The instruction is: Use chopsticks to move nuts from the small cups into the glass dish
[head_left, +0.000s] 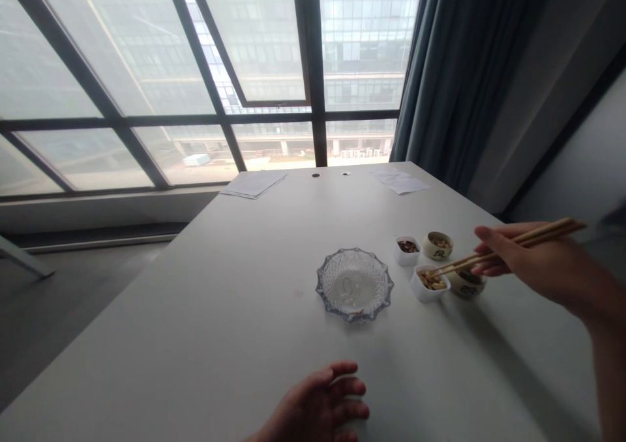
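My right hand point(533, 259) is closed on a pair of wooden chopsticks point(508, 244). Their tips reach down into a small white square cup point(428, 285) filled with pale nuts. A cut-glass bowl point(354, 284) sits in the middle of the white table point(220, 311), left of the cups, with a small item near its front rim. My left hand point(320, 408) rests near the table's front edge, fingers spread, holding nothing.
Three more small cups stand by the right hand: a white square one point(407, 250) with dark pieces, a round one point(437, 244) with pale pieces, and a round one point(468, 284) partly behind the chopsticks. Papers point(253, 183) point(400, 180) lie at the far edge. Windows and a curtain are behind.
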A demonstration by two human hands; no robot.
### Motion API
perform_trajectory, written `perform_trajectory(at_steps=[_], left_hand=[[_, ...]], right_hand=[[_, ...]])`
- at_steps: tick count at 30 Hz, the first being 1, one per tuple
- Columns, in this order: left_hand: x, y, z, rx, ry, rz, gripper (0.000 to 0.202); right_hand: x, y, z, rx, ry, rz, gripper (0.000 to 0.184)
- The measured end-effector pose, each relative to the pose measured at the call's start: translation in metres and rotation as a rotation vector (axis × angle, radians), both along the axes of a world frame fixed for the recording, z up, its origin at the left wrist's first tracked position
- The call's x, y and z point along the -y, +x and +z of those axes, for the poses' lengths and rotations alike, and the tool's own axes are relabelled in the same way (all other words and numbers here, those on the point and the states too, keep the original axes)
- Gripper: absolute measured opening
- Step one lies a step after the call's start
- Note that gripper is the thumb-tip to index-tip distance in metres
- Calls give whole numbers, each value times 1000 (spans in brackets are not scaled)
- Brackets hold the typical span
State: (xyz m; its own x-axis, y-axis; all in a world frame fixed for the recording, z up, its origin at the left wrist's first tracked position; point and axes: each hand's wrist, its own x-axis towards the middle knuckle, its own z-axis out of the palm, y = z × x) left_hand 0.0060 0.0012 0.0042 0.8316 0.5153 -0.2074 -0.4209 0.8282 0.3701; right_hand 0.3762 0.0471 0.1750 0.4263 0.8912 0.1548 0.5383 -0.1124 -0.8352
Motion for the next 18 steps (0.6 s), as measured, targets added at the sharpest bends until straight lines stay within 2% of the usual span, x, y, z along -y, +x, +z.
perform_trajectory(at_steps=[3, 5, 8, 12, 18], left_hand=[[0, 0, 0, -1, -6, -6, 32], [-1, 0, -1, 1, 0, -15, 33], [-2, 0, -3, 4, 7, -16, 34], [-3, -1, -5, -25, 22, -24, 35], [0, -1, -2, -53, -16, 11, 35]], right_hand=[[2, 6, 7, 109, 174, -188, 33], [-4, 12, 5, 150, 255, -243, 34], [-21, 25, -7, 131, 246, -199, 34], [-39, 43, -26, -23, 260, -109, 33], [-38, 46, -25, -9, 248, -135, 34]])
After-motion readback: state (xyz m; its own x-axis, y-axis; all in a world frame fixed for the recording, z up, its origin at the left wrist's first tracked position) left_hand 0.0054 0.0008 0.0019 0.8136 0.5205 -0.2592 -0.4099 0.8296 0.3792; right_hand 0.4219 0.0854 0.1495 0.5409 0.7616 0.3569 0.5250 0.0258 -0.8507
